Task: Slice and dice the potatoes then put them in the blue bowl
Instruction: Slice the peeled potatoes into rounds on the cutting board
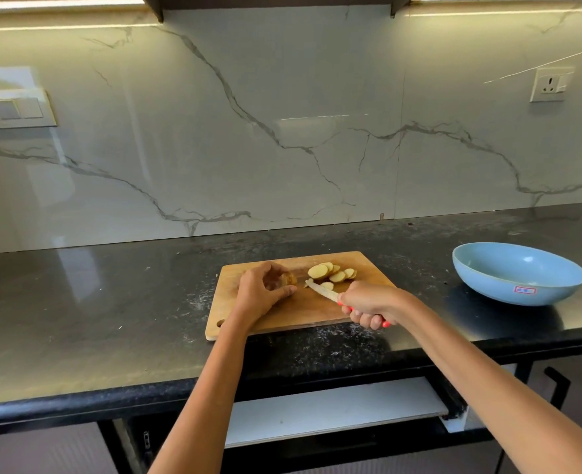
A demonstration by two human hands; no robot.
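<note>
Left hand (265,289) curls over the potato stub (288,278) on the cutting board (279,313); right hand (368,304) grips the knife (322,290). Slices (330,272) lie just beyond the blade, apparently undiced. With so small a stub, the blade could nick fingertips. Blue bowl (518,273) waits right of the board.

I find only one item bearing any marking. Blue bowl (518,273), standing on the dark counter (111,313) to the right of the wooden cutting board (303,311): on its outer wall, on the side facing me, sits a small white sticker (525,290) with a red border and red characters printed inside. From my view the characters are too small and blurred for me to read, and I cannot tell what script or brand they belong to. I can make out no other text, number, logo or sign on anything else in view.
</note>
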